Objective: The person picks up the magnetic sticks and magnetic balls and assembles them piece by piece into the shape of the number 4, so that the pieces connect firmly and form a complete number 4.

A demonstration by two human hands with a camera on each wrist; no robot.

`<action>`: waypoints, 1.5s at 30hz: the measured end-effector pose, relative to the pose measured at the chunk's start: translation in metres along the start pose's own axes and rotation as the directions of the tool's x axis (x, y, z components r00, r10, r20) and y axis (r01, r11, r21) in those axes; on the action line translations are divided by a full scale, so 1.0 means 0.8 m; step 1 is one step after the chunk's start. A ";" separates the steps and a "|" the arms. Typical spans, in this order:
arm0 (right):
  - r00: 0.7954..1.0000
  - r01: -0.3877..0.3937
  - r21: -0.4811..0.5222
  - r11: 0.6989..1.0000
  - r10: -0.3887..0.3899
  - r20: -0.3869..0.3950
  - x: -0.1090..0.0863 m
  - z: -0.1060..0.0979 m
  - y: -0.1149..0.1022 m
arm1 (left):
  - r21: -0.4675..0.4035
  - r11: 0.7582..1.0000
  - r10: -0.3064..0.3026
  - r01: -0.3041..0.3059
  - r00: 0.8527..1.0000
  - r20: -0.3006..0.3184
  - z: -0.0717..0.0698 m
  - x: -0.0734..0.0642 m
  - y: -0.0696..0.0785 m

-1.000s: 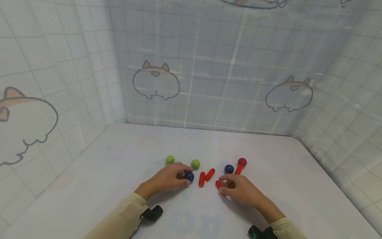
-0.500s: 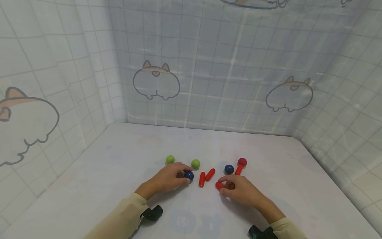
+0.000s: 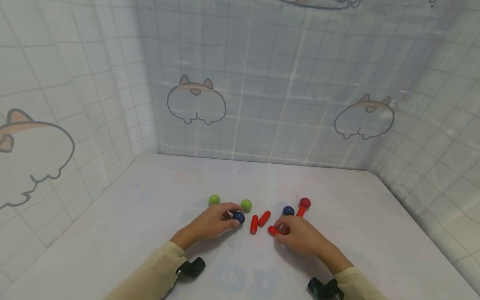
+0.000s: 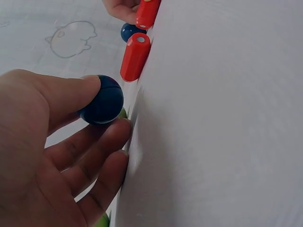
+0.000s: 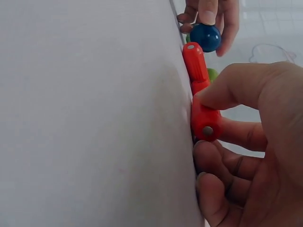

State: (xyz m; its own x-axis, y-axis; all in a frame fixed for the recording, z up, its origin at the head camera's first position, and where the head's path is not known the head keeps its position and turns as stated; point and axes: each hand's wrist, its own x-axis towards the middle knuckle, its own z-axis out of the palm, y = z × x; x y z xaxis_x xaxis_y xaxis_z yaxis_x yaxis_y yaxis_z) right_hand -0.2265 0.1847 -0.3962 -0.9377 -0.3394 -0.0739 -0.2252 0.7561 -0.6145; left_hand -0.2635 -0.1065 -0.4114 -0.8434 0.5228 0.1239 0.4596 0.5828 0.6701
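Between the thumb and fingers of my left hand (image 3: 211, 221) is a dark blue ball (image 3: 238, 217), pinched and close to the table; the left wrist view shows the same ball (image 4: 105, 101) against the thumb. My right hand (image 3: 304, 236) pinches a red stick (image 3: 273, 230) with a metal disc on its end, seen larger as the red stick (image 5: 206, 118) in the right wrist view. Two more red sticks (image 3: 254, 224) lie on the table between the hands. Just beyond the right hand sits a second blue ball (image 3: 288, 210).
Two green balls (image 3: 246, 205) rest beyond the left hand. Behind the right hand, a red ball (image 3: 305, 203) touches the end of another red stick (image 3: 301, 211). The white table (image 3: 157, 187) is bounded by patterned sheets (image 3: 262, 83) at the back and sides.
My right hand has turned the red stick flatter and shifted it slightly left. The left hand has raised the blue ball a little while pinching it.
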 end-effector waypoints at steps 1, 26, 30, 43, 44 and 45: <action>1.000 -0.003 0.007 1.000 0.003 -0.006 0.000 0.001 0.001 | -0.008 1.000 0.000 0.000 1.000 -0.001 0.000 0.000 0.000; 0.993 -0.090 0.247 0.965 0.107 -0.058 -0.002 0.005 0.004 | -0.263 0.963 -0.069 0.066 0.998 -0.004 0.002 -0.003 0.006; 0.992 -0.090 0.259 0.962 0.108 -0.058 -0.003 0.005 0.002 | -0.307 0.947 -0.105 0.099 0.994 -0.003 0.003 -0.001 0.005; 1.000 -0.010 0.395 0.919 0.021 -0.024 -0.001 0.006 0.000 | -0.459 0.883 -0.113 0.093 0.994 -0.016 0.003 0.002 0.011; 1.000 -0.003 0.402 0.916 0.012 -0.022 -0.001 0.006 -0.001 | -0.475 0.875 -0.109 0.089 0.994 -0.014 0.003 0.002 0.011; 1.000 0.003 0.407 0.914 0.006 -0.021 -0.001 0.007 -0.001 | -0.488 0.869 -0.106 0.087 0.994 -0.013 0.003 0.002 0.011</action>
State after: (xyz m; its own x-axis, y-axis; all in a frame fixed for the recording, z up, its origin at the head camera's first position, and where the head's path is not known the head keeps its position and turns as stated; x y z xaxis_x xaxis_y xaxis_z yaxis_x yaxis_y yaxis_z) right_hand -0.2242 0.1811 -0.3997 -0.9445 -0.3228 -0.0609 -0.1011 0.4621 -0.8810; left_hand -0.2602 -0.0986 -0.4070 -0.8910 0.4499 0.0609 0.1902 0.2480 0.9499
